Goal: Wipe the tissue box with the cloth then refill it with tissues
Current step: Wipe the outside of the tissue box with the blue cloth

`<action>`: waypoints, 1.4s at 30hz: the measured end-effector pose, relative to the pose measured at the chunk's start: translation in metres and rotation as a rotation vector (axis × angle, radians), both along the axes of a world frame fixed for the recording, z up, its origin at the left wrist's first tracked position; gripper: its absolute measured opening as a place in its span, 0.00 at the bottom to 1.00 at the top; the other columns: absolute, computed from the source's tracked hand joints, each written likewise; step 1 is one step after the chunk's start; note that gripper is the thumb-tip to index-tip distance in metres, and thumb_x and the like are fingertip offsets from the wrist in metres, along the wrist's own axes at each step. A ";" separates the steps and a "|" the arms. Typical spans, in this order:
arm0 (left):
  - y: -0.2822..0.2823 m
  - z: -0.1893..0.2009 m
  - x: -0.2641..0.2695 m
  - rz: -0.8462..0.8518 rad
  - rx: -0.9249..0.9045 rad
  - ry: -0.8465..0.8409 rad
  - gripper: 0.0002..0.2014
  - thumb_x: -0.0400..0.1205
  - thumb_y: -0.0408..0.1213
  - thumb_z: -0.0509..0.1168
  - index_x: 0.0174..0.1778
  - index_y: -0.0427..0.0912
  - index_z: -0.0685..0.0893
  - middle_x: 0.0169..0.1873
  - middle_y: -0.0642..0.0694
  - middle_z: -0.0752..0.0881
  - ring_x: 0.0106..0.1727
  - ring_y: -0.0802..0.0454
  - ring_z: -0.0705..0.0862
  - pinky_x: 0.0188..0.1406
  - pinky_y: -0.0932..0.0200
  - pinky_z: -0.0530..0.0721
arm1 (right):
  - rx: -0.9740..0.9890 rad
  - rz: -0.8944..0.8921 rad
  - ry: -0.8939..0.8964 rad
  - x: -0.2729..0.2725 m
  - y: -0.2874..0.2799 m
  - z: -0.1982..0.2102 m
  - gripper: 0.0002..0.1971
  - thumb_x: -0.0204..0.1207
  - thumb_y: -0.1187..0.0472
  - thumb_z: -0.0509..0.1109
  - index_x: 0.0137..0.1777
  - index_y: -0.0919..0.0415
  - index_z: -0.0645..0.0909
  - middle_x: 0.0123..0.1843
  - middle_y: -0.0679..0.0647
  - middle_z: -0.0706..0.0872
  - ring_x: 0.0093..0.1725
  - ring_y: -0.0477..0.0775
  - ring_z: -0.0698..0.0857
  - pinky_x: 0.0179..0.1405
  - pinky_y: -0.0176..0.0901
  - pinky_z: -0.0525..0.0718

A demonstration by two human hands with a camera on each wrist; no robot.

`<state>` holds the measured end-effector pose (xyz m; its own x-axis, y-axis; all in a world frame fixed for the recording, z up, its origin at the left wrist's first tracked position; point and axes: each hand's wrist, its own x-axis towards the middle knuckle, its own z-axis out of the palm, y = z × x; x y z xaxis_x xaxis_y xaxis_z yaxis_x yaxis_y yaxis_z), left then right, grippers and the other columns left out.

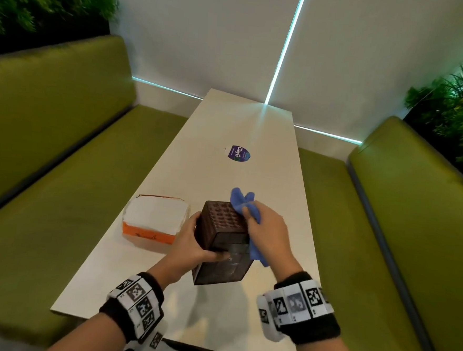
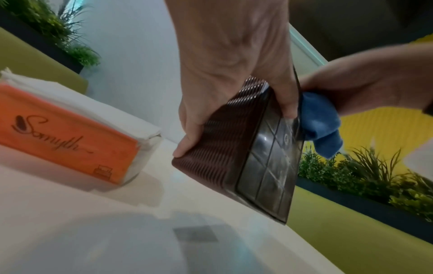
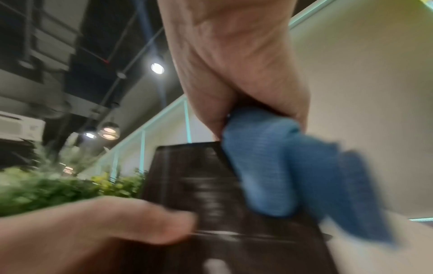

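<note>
Head view: long pale table [image 1: 227,136] runs away from the person toward a white wall; green bench seats [image 1: 70,147] flank both long sides. The far half of the table carries only a round purple sticker [image 1: 237,153]; bare tabletop also shows at the near edge between the two wrists. The tissue box [image 1: 221,240], dark brown with ribbed sides, is held tilted above the near middle of the table, smooth dark panel facing the person; whether any corner touches the table cannot be told. Left hand [image 1: 190,241] grips the box from its left side, thumb curled over the smooth panel, fingers along the ribbed side (left wrist view: fingers [image 2: 187,133] flat on the ribbing). Right hand [image 1: 267,232] clutches the blue cloth [image 1: 243,203], bunched, against the box's upper right edge; one loose end of the cloth sticks up beyond the box, another hangs beside its right face. The tissue pack [image 1: 154,219], orange wrapper with white tissues exposed on top, lies flat on the table just left of the box, apart from it, near the left table edge. Plants [image 1: 459,109] stand behind both benches. Right wrist view is motion-blurred: cloth [image 3: 269,166] and box legible only as shapes. Box opening not visible in any view. Right fingers are mostly hidden by the cloth.
</note>
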<state>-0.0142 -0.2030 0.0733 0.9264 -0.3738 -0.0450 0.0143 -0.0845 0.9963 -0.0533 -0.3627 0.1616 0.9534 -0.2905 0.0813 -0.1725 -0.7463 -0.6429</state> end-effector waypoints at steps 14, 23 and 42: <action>0.013 0.002 0.001 -0.017 -0.024 0.052 0.47 0.61 0.29 0.85 0.72 0.56 0.68 0.62 0.60 0.80 0.56 0.71 0.80 0.42 0.75 0.84 | 0.152 -0.209 -0.091 0.000 -0.056 0.000 0.07 0.86 0.56 0.59 0.48 0.52 0.77 0.37 0.47 0.79 0.51 0.62 0.84 0.29 0.31 0.69; 0.003 0.007 -0.001 -0.042 -0.066 0.046 0.44 0.63 0.23 0.83 0.70 0.54 0.68 0.58 0.59 0.81 0.46 0.82 0.82 0.39 0.75 0.84 | -0.057 0.032 -0.147 0.002 0.019 -0.005 0.10 0.83 0.52 0.60 0.50 0.51 0.83 0.49 0.50 0.87 0.49 0.53 0.83 0.45 0.42 0.79; 0.025 0.003 0.014 -0.172 -0.347 0.336 0.42 0.60 0.33 0.83 0.71 0.45 0.76 0.64 0.36 0.85 0.63 0.38 0.87 0.57 0.42 0.88 | 0.978 0.015 -0.174 -0.036 -0.017 -0.041 0.22 0.81 0.47 0.58 0.69 0.57 0.80 0.68 0.54 0.85 0.70 0.52 0.82 0.76 0.56 0.75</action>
